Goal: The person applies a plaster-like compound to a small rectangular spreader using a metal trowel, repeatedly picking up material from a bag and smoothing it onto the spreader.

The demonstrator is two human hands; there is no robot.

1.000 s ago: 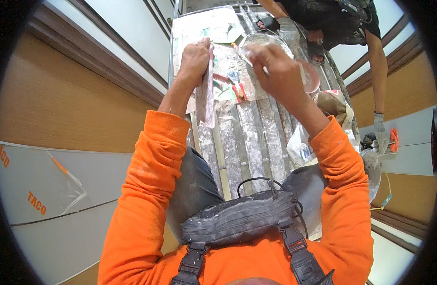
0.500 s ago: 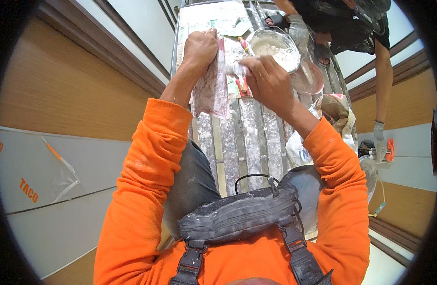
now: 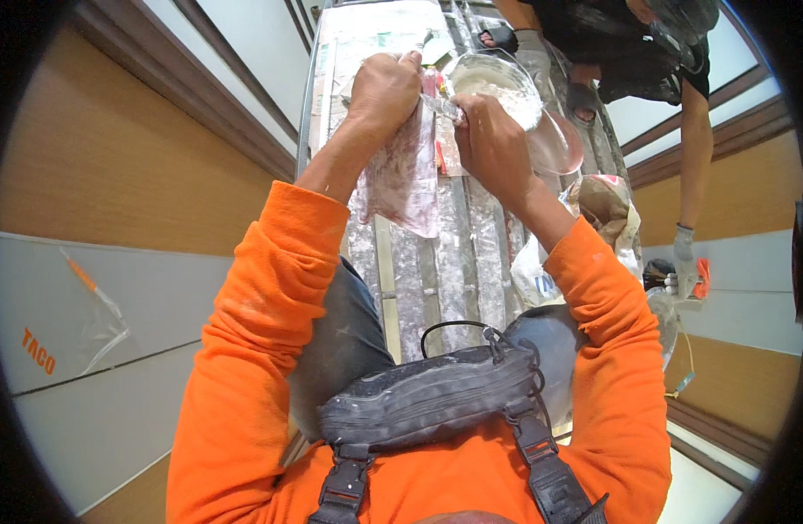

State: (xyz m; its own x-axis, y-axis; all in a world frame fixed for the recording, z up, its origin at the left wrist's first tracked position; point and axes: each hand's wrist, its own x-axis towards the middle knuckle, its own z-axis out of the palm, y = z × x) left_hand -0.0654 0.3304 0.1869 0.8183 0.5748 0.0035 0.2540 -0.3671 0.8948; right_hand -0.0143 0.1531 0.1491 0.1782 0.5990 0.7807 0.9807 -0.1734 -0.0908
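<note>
My left hand [image 3: 384, 87] is closed on the upper edge of a pinkish plastic bag [image 3: 404, 179], which hangs flat and is smeared with white. Close to its right side, my right hand [image 3: 493, 131] is closed round a small pale, smeared tool that looks like a putty knife [image 3: 442, 106]. The tool's tip reaches toward the bag's edge near my left fingers. Just beyond my right hand stands a clear bucket [image 3: 458, 72] with a whitish paste [image 3: 511, 96] in it. My right hand partly hides the tool's handle.
A co-worker's gloved hand [image 3: 532, 54] is beside the bucket; the other gloved hand [image 3: 683, 253] hangs at the right. A pink basin [image 3: 563, 144] and a crumpled sack [image 3: 607, 205] stand on the dusty slatted platform [image 3: 454, 253]. A white-smeared board [image 3: 367, 26] lies at the far end.
Both my hands have come closer together. My left hand and the bag have shifted right, and the tool in my right hand has come up to the bag's upper edge.
</note>
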